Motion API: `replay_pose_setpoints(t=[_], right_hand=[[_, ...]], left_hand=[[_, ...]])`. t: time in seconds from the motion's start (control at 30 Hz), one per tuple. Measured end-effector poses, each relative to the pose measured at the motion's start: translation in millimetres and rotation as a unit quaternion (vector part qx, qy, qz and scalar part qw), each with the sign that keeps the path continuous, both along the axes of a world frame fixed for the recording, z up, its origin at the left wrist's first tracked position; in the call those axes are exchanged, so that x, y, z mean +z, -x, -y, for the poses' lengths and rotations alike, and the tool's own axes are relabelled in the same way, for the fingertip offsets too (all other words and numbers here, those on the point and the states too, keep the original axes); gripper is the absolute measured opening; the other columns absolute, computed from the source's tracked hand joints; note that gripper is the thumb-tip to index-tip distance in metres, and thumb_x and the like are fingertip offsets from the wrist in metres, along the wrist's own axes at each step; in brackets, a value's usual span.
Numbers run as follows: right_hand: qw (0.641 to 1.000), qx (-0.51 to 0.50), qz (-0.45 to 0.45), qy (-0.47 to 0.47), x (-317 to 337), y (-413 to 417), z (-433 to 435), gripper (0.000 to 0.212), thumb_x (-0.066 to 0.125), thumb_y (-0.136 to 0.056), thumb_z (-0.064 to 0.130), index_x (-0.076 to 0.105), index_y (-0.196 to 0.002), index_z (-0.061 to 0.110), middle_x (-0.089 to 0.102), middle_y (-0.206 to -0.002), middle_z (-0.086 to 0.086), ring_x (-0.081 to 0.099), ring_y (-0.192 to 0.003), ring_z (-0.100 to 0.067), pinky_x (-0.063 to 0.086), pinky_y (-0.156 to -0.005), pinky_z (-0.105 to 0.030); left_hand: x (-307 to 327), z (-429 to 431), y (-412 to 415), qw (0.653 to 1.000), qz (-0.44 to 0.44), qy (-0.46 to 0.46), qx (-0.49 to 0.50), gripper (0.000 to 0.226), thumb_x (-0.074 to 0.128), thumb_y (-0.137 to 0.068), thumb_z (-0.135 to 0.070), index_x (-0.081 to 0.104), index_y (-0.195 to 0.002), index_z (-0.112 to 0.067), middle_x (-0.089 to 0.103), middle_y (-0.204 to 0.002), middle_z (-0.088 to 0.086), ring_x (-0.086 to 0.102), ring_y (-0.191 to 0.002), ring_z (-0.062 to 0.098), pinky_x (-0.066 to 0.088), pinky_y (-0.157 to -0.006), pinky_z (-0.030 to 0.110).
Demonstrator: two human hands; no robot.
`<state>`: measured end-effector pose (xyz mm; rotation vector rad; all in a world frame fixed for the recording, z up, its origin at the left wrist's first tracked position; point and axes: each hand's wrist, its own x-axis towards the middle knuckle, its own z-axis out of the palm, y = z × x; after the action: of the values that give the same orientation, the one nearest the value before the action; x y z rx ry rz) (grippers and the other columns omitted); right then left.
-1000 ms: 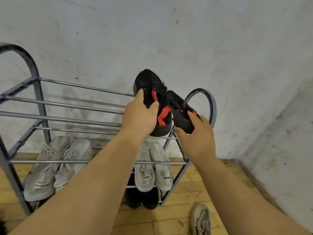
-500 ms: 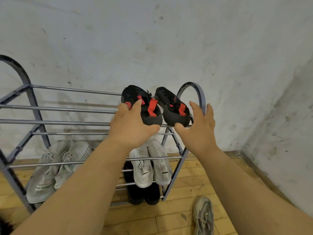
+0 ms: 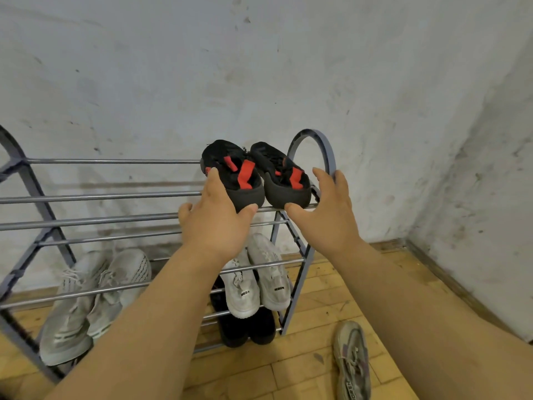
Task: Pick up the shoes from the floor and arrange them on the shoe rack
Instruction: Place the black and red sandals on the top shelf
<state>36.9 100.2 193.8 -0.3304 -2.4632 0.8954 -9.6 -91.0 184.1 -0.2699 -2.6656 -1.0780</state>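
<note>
The two black shoes with red patches sit side by side on the top tier of the shoe rack (image 3: 101,197), at its right end, heels toward the camera. The left black shoe (image 3: 230,168) lies directly ahead of the left grip (image 3: 216,223), which holds its heel: the thumb presses on the back of the sole and the forefinger runs along the shoe's outer side. The other fingers on that side are mostly hidden behind the back of the hand. The right black shoe (image 3: 284,180) is just left of the right grip (image 3: 326,215), which is spread wide and has hold of nothing. Its thumb tip is at the lower edge of the heel, though I cannot tell whether it touches, and its fingers reach up beside the rack's arched end.

Below the left grip, on the middle tier, a pair of white sneakers (image 3: 256,281) points toe-inward; the wrist covers their fronts. Under them, on the lowest tier, stands a pair of dark shoes (image 3: 248,327), too shadowed to make out in detail. Well to the left of the left grip, a pair of grey sneakers (image 3: 92,301) rests low on the rack, crossed by rails.

Below the right grip, a single grey shoe (image 3: 353,362) lies on the wooden floor (image 3: 311,298), its heel cut off by the frame edge. The rack's left end is cropped. A scuffed white wall (image 3: 259,67) stands behind.
</note>
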Motion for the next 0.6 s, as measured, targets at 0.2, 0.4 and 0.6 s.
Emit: replay_pose_setpoints(t=[0.2, 0.4, 0.6], right_hand=[[1.0, -0.005, -0.01, 0.0, -2, 1, -2, 0.087, 0.072, -0.085, 0.047, 0.028, -0.159, 0.035, 0.004, -0.171, 0.004, 0.017, -0.155, -0.026, 0.03, -0.116, -0.039], [1.0, 0.007, -0.015, 0.012, -4, 0, -5, 0.087, 0.073, -0.085, 0.046, 0.028, -0.158, 0.036, 0.004, -0.171, 0.005, 0.016, -0.156, -0.023, 0.028, -0.117, -0.038], [0.984, 0.017, -0.088, 0.155, 3, -3, -25, 0.065, 0.062, -0.095, 0.036, 0.035, -0.155, 0.036, 0.043, -0.151, 0.012, 0.049, -0.133, -0.012, 0.043, -0.103, -0.032]], left_hand=[[-2, -6, 4, 1.0, -0.013, -0.001, 0.023, 0.08, 0.062, -0.091, -0.057, 0.019, -0.147, -0.019, 0.065, -0.131, 0.0, 0.061, -0.117, 0.029, 0.021, -0.114, 0.053], [-3, -6, 2, 0.998, -0.057, 0.001, 0.03, 0.081, 0.069, -0.087, -0.057, 0.034, -0.148, -0.018, 0.048, -0.147, 0.002, 0.047, -0.135, 0.026, 0.026, -0.111, 0.05], [0, -11, -20, 0.998, -0.055, 0.026, 0.027, 0.099, 0.071, -0.082, -0.059, 0.022, -0.158, -0.017, 0.031, -0.153, 0.009, 0.028, -0.143, 0.032, 0.022, -0.119, 0.05]])
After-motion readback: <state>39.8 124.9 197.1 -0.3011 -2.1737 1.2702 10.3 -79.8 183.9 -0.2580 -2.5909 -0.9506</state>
